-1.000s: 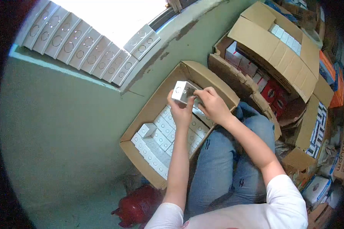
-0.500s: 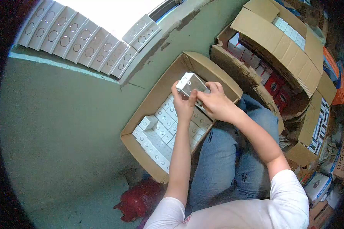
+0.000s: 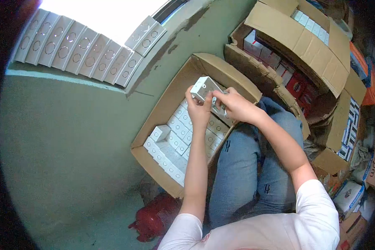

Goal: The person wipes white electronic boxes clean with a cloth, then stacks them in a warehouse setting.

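A white rectangular junction box (image 3: 204, 85) with an open hollow side is held over a cardboard carton (image 3: 162, 181). My left hand (image 3: 199, 109) grips its left end, thumb on the near edge. My right hand (image 3: 233, 105) is at the box's right side, its fingers bent together near the left thumb; whether they pinch some small part is too small to tell. Rows of similar white boxes (image 3: 164, 160) with round knockouts lie in the carton below, one of them (image 3: 160, 133) standing higher than its neighbours.
Grey-white boxes (image 3: 77, 48) line the window ledge at upper left. Opened cartons (image 3: 298, 39) with white and red packs stand at upper right. A red rounded object (image 3: 154, 218) lies on the floor below the carton. My knees (image 3: 239, 166) are beside the carton.
The view has shifted slightly. My right hand's fingers have curled a little differently against the held box; my left hand keeps its grip.
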Demonstrator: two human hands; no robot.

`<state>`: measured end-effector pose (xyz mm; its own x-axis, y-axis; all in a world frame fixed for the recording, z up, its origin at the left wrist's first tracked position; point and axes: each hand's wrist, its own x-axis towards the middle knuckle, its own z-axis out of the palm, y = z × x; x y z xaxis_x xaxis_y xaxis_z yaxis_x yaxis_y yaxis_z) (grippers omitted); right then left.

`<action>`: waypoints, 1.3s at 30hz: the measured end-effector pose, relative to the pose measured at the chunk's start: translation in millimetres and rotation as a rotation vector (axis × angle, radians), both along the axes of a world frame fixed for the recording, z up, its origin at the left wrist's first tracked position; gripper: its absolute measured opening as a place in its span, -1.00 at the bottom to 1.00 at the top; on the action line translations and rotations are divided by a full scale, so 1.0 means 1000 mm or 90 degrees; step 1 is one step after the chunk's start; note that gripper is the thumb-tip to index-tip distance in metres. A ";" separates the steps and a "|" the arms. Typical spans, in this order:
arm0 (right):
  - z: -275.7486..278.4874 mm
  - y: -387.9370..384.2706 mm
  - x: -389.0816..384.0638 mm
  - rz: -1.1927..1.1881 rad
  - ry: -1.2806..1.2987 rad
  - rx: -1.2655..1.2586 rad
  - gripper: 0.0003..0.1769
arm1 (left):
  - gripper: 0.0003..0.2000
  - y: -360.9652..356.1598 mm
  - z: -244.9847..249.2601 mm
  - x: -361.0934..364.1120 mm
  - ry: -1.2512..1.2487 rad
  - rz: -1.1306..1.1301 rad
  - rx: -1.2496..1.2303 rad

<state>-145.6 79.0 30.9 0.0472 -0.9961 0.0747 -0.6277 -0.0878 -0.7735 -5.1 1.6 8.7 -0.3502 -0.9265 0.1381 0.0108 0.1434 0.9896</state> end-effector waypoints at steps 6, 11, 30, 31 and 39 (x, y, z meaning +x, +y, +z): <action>-0.010 0.002 0.012 -0.042 -0.008 -0.101 -0.30 | -0.50 -0.004 -0.002 0.001 0.021 0.012 0.039; -0.025 0.004 0.031 -0.114 0.180 -0.116 -0.37 | -0.49 -0.006 0.002 0.002 -0.017 0.006 0.031; 0.015 0.012 0.029 -0.080 -0.566 0.037 -0.47 | -0.36 0.013 0.019 0.052 0.112 -0.107 0.207; 0.020 0.016 0.038 -0.101 -0.568 0.043 -0.46 | -0.33 0.022 0.019 0.061 0.153 -0.125 0.226; 0.017 0.047 0.082 -0.184 -0.671 -0.010 -0.52 | -0.34 0.055 -0.002 0.113 0.355 -0.050 0.378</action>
<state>-63.5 125.6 47.8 -0.2835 -0.9579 -0.0461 0.3504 -0.0587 -0.9347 107.8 56.4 6.7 -0.4418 -0.8756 -0.1956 0.5117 -0.4250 0.7467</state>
